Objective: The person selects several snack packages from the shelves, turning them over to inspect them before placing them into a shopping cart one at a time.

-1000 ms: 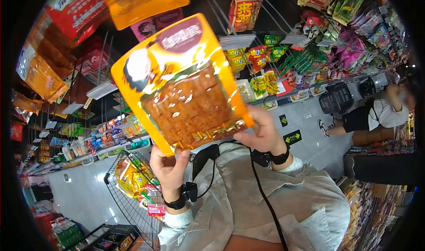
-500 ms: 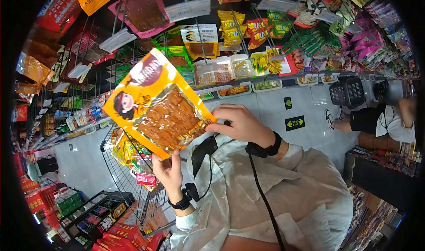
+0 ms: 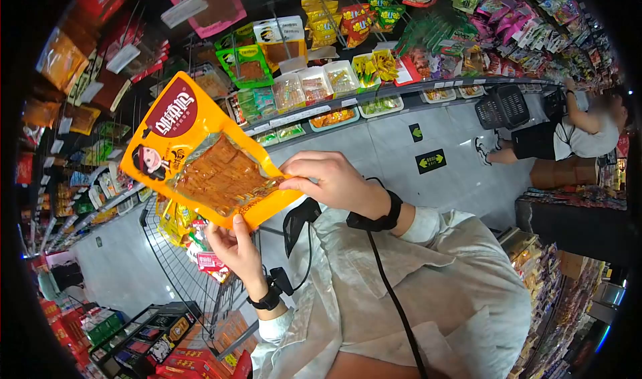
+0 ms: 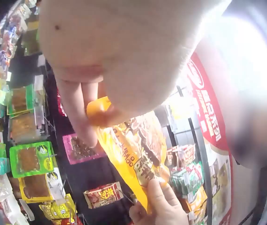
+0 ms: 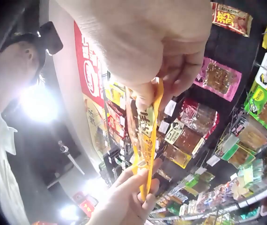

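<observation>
An orange snack pouch [image 3: 214, 172] with a clear window of brown strips and a cartoon face hangs tilted in front of the body, held by both hands. The left hand [image 3: 235, 250] pinches its lower edge, thumb on the front. My right hand [image 3: 334, 182] grips the lower right corner between thumb and fingers. From the right wrist view, the pouch [image 5: 145, 140] is seen nearly edge-on between the two hands. Printed text shows on the pouch [image 4: 132, 150] in the left wrist view.
A wire shopping cart [image 3: 200, 292] with several snack packs stands below the left hand. Racks of hanging packs, including a green pouch [image 3: 244, 66], and white trays [image 3: 314, 85] line the aisle ahead. At right a person [image 3: 575, 128] is beside a black basket [image 3: 503, 107].
Both hands have lowered the pouch and drawn it leftward, and it leans further left. The right hand now appears more from its back. The view has shifted over the shelves.
</observation>
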### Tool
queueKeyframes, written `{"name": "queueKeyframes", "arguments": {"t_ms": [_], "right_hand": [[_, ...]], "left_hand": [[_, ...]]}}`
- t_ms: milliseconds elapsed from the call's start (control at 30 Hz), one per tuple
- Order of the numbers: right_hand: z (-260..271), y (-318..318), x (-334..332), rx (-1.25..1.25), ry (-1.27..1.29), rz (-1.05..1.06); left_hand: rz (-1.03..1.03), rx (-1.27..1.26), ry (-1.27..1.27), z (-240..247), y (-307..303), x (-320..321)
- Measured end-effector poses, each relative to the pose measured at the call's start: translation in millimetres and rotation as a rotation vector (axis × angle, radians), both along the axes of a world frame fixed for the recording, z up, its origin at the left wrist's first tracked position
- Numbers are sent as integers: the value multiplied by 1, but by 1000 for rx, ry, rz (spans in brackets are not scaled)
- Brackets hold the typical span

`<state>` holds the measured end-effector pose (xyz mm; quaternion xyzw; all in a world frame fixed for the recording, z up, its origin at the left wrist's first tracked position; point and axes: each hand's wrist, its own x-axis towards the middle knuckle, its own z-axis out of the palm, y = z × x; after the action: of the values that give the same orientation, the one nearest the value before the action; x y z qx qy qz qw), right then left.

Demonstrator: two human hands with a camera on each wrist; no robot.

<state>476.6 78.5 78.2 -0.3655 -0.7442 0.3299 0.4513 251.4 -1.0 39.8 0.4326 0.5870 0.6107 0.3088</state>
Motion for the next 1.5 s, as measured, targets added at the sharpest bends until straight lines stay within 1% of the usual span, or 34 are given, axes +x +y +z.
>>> {"name": "queueKeyframes", "arguments": {"t_ms": [67, 200, 233, 267, 367, 400, 500, 600, 667, 700, 767, 800, 833, 867, 900, 967, 1000, 1033, 1067, 1100, 1133, 1167, 1200, 1267, 1333, 1433, 1500], "right_hand": [[-3, -22, -15, 38, -27, 45], [-6, -56, -36, -53, -128, 121], [-10, -61, -41, -69, -145, 138], [-11, -66, -46, -88, -164, 157], [-7, -68, -65, -273, -290, 262], [-8, -68, -73, -292, -307, 315], [-24, -69, -98, -230, -362, 489], [-21, -72, -126, -262, -355, 642], [-7, -71, -147, -424, -378, 774], [-1, -72, -157, -508, -391, 830], [-6, -79, -173, -632, -133, 935], [-6, -86, -175, -641, -26, 926], [-3, -90, -176, -649, 81, 912], [5, -87, -171, -675, -57, 931], [1, -87, -164, -610, -94, 915], [-10, -86, -143, -481, -166, 857], [-4, -85, -127, -518, -242, 850], [-8, -85, -109, -567, -244, 822], [-14, -85, -90, -616, -247, 794], [-17, -86, -72, -663, -253, 769], [-10, -90, -57, -622, -214, 698], [-11, -92, -40, -632, -203, 639], [-13, -93, -24, -636, -190, 585], [-11, -93, 3, -650, -153, 485], [-8, -91, 24, -673, -106, 390], [-13, -82, 51, -745, -29, 299], [-21, -72, 69, -739, 0, 289]], "left_hand": [[20, -12, -97, -4, -23, -7], [-2, -165, -179, -19, -75, -34], [22, -73, -154, -25, -82, -37], [37, -105, -194, -23, -93, -42], [109, -147, -280, -23, -131, -54], [133, -146, -300, -26, -143, -58], [261, -192, -349, -35, -182, -61], [422, -173, -395, -28, -211, -57], [519, -173, -403, -20, -226, -59], [580, -124, -429, -12, -229, -61], [686, -25, -488, 1, -226, -68], [681, -16, -447, 4, -223, -74], [623, -4, -497, 1, -224, -80], [561, 8, -548, -8, -225, -89], [492, 17, -598, -19, -225, -96], [458, -117, -525, -35, -224, -102], [431, -184, -511, -39, -222, -102], [401, -256, -497, -43, -220, -102], [383, -274, -513, -48, -216, -99], [312, -314, -509, -56, -211, -99], [245, -352, -508, -65, -206, -98], [180, -385, -506, -71, -199, -93], [154, -415, -501, -67, -188, -83], [-19, -455, -413, -72, -170, -68], [-176, -479, -336, -66, -150, -49], [-316, -505, -299, -63, -118, -20], [-354, -518, -268, -62, -96, -2]]}}
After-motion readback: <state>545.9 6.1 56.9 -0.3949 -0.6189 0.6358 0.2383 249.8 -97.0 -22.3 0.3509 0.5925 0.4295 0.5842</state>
